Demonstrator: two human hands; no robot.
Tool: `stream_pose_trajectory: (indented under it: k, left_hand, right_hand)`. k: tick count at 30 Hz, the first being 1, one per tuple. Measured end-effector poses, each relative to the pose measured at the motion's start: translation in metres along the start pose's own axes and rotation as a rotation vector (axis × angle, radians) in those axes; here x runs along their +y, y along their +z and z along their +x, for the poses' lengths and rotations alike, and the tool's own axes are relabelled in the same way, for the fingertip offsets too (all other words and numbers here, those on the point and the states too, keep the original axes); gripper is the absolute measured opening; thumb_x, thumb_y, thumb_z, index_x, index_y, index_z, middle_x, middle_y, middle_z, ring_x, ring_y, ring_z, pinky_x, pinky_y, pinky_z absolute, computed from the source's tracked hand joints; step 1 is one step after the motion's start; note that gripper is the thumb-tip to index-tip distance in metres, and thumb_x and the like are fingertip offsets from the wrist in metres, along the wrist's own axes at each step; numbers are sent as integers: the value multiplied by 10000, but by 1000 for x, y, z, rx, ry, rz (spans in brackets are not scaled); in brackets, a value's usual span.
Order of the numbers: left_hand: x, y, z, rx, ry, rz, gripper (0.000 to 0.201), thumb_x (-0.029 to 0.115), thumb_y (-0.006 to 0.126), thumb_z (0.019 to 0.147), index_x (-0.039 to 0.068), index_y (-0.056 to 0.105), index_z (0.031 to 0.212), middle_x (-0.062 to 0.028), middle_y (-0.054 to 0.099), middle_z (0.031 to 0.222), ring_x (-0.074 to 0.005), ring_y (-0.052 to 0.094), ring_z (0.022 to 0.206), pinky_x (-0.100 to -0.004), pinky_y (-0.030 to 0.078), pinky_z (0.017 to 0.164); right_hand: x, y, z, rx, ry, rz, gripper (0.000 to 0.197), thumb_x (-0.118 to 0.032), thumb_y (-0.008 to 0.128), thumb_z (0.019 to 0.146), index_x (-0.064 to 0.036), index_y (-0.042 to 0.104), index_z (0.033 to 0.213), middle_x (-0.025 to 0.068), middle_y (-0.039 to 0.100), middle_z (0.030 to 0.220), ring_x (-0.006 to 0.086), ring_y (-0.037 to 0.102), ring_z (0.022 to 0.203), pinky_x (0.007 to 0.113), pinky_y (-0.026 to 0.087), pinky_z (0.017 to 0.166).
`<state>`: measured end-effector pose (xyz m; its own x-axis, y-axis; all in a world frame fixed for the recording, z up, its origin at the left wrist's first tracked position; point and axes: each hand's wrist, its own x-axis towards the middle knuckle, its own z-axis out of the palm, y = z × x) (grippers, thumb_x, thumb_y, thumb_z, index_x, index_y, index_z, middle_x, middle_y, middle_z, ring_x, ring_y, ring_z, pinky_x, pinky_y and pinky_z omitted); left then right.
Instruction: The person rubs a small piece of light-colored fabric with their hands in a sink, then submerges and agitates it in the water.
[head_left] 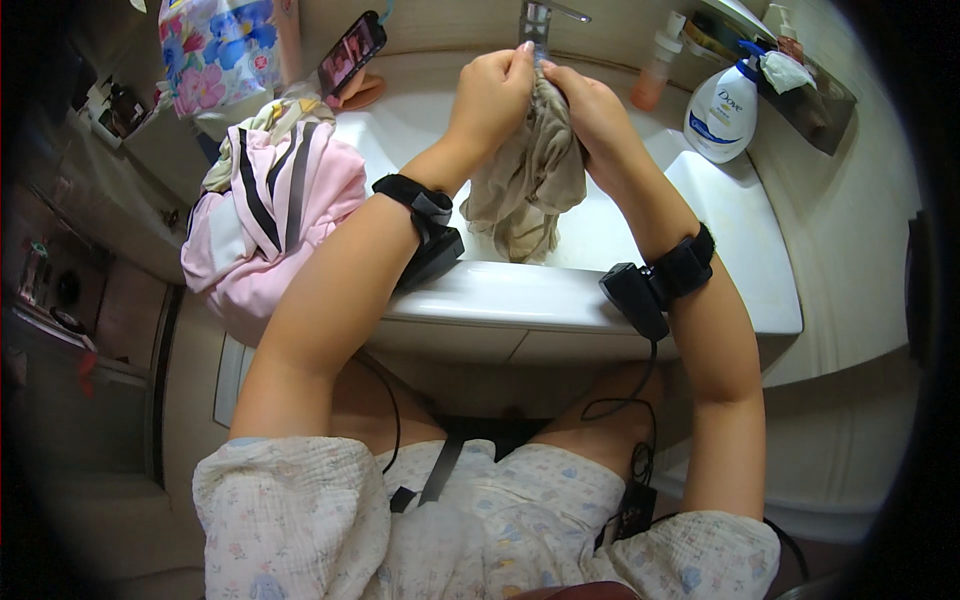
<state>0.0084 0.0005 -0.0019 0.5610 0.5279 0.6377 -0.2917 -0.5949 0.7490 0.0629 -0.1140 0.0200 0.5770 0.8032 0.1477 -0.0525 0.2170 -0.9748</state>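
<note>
A wet grey-beige cloth garment [535, 170] hangs in loose folds over the white sink [640, 215], its top gathered just below the chrome tap [537, 22]. My left hand [492, 92] is closed on the top of the cloth from the left, with the thumb pointing up toward the spout. On the other side my right hand [588, 105] grips the same cloth, and the two hands nearly meet. The lower end reaches down into the basin. The exact kind of garment cannot be made out. Some fingers are hidden behind the hands and folds.
Pink clothing with black and grey stripes [285, 200] is heaped over the sink's left edge. Behind it stand a propped phone [352, 55] and a flowered package [228, 55]. At the right are a white pump bottle [722, 115] and a bottle of orange liquid [655, 75].
</note>
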Motion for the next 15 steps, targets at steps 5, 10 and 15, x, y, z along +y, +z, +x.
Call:
stream_pose_trajectory:
  k: [5, 10, 15]
  left_hand:
    - [-2, 0, 0, -42, 37, -46, 399, 307, 454, 923, -31, 577, 750, 46, 482, 593, -49, 384, 565, -238, 339, 507]
    - [16, 5, -9, -224, 82, -55, 385, 300, 447, 931, -22, 568, 758, 49, 436, 584, -38, 359, 569, -213, 314, 497]
    - [14, 7, -7, -140, 151, -53, 377, 286, 449, 928, -25, 553, 743, 50, 415, 570, -42, 343, 553, -229, 306, 483]
  right_hand:
    - [0, 1, -1, 20, -26, 4, 319, -275, 451, 892, 14, 586, 904, 36, 597, 815, 111, 540, 715, 248, 428, 653]
    - [2, -10, 5, 109, -18, 3, 327, -261, 437, 890, 30, 581, 932, 62, 599, 847, 129, 553, 738, 257, 442, 675]
    - [-2, -7, 2, 66, -14, 24, 331, -273, 443, 900, 24, 580, 954, 64, 601, 861, 125, 555, 747, 253, 444, 686]
